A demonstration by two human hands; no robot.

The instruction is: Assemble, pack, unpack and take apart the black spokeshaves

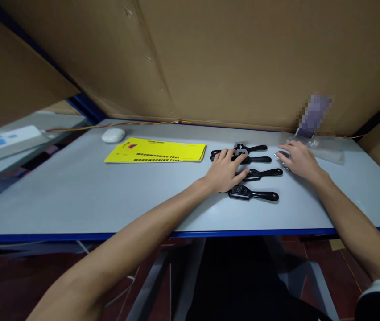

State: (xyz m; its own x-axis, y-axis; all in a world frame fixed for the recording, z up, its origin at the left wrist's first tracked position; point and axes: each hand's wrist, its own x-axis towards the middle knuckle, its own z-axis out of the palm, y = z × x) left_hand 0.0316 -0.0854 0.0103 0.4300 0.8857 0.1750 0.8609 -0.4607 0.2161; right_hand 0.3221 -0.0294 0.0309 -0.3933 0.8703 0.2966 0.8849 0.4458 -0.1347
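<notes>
My left hand lies, fingers spread, over four black tools between the surface's middle and right edge; apart from it, my right hand curls at a shiny metal piece, whether clamped I can't tell from here.

I count four black two-handled tools, some partly under my left hand. To the left of that hand are at least two overlapping yellow cards, one white rounded case past them, and one white box farthest left. At my right hand are silvery metal pieces, too hidden to count; just beyond it, one clear plastic bag.
</notes>
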